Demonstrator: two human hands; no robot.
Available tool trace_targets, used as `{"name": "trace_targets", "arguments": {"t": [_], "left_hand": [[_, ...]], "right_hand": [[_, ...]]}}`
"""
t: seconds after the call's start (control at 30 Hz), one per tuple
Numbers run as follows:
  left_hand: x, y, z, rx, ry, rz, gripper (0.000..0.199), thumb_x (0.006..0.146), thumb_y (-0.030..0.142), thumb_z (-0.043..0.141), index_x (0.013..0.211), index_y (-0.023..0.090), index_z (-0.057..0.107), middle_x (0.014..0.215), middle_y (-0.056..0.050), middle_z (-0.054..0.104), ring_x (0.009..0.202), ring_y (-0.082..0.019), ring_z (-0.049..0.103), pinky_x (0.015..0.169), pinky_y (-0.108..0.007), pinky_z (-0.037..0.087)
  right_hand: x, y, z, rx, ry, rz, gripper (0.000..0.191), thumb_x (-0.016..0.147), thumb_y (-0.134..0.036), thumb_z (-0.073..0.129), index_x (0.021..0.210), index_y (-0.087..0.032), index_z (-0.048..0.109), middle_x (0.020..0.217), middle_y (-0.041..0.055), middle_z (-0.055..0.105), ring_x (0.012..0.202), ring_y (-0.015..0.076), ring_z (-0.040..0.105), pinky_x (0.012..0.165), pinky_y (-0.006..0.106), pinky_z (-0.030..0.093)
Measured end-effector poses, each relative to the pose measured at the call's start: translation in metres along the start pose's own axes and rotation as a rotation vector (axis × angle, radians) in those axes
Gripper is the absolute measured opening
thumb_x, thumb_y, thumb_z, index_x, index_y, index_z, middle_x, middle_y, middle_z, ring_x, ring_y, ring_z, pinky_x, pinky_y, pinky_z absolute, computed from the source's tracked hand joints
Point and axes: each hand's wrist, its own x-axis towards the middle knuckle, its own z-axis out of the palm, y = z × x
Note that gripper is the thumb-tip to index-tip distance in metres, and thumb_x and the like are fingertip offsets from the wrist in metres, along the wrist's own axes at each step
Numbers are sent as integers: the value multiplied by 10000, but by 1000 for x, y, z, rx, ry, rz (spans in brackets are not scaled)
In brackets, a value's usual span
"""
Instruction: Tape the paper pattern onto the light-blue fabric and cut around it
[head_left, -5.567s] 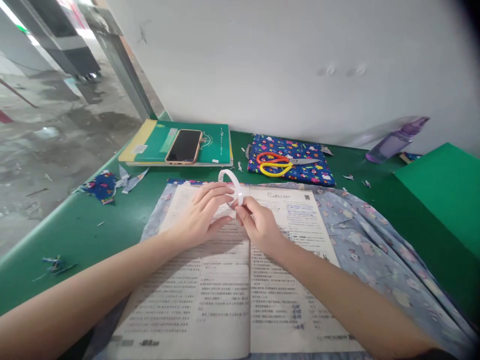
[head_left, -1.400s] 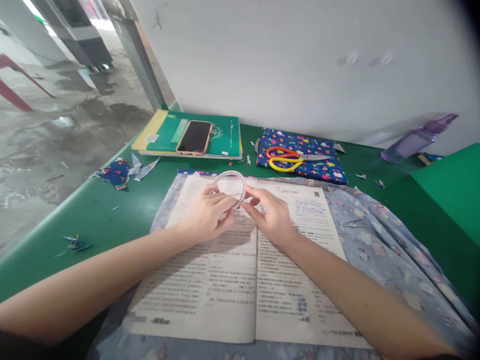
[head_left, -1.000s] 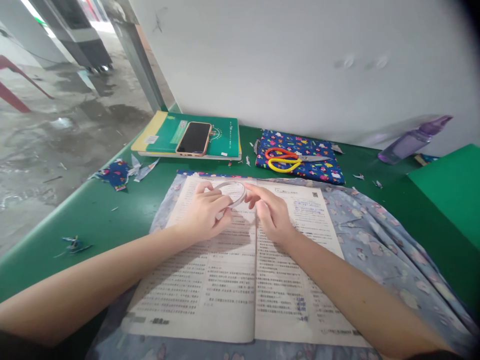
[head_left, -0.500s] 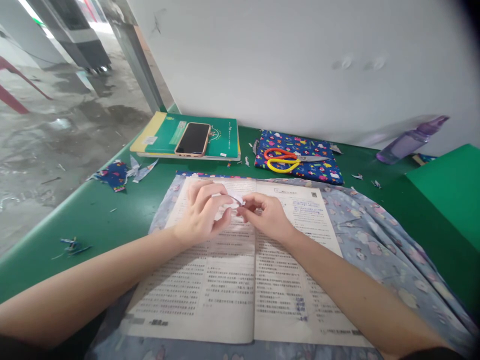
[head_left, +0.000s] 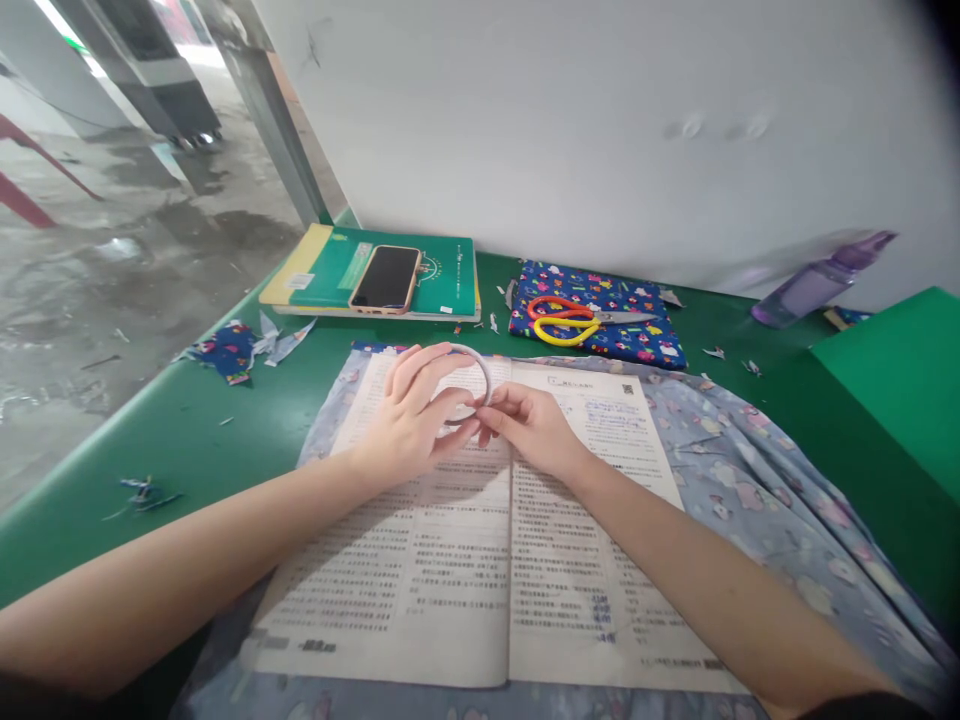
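A thin whitish ring, like a roll of tape (head_left: 486,372), is held up between both hands over an open printed book (head_left: 457,600). My left hand (head_left: 420,410) curls around the ring's left side, fingers at its top and thumb near its bottom. With thumb and fingertips, my right hand (head_left: 532,425) pinches the ring's lower right edge. The book lies on a grey-blue patterned cloth (head_left: 750,480).
Green books (head_left: 322,270) with a phone (head_left: 386,278) on top lie at the back left. Scissors (head_left: 566,322) rest on a folded blue patterned cloth (head_left: 637,345). A purple spray bottle (head_left: 814,285) leans at the right. Scraps (head_left: 229,350) lie on the green table (head_left: 255,440).
The ring has turned from nearly edge-on to showing its round opening. My left fingers have lifted and spread around it; my right hand has barely moved.
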Motion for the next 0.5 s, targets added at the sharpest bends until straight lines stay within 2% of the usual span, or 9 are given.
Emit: {"name": "trace_targets", "arguments": {"t": [0.17, 0.37, 0.43, 0.5], "left_hand": [[-1, -1, 3, -37, 10, -42, 156, 802, 228, 698, 889, 208, 570, 1206, -85, 598, 1225, -287, 461, 1022, -501, 413], [2, -2, 3, -129, -13, -67, 135, 813, 163, 661, 839, 202, 535, 1122, -70, 627, 1128, -242, 529, 972, -454, 439], [2, -2, 3, -138, -21, -95, 111, 825, 154, 629, 827, 199, 528, 1111, -74, 622, 1077, -230, 548, 947, -446, 442], [2, -4, 4, -141, -42, -142, 91, 837, 154, 588, 807, 195, 513, 1070, -73, 624, 1011, -215, 572, 912, -432, 446]], "right_hand": [[1, -1, -5, -78, -48, -10, 268, 886, -430, 593, 791, -186, 653, 653, -1, 679, 634, 117, 630, 672, 270, 507], [1, -2, -4, -142, -74, -49, 240, 912, -374, 537, 807, -199, 664, 681, -5, 672, 651, 119, 634, 689, 283, 522], [-1, -1, -1, -183, 9, -74, 187, 905, -345, 532, 910, -203, 652, 764, 5, 685, 663, 122, 637, 684, 295, 536], [-4, 0, 2, -270, 162, -157, 169, 874, -306, 564, 1005, -210, 610, 867, 20, 687, 682, 125, 635, 675, 301, 545]]}}
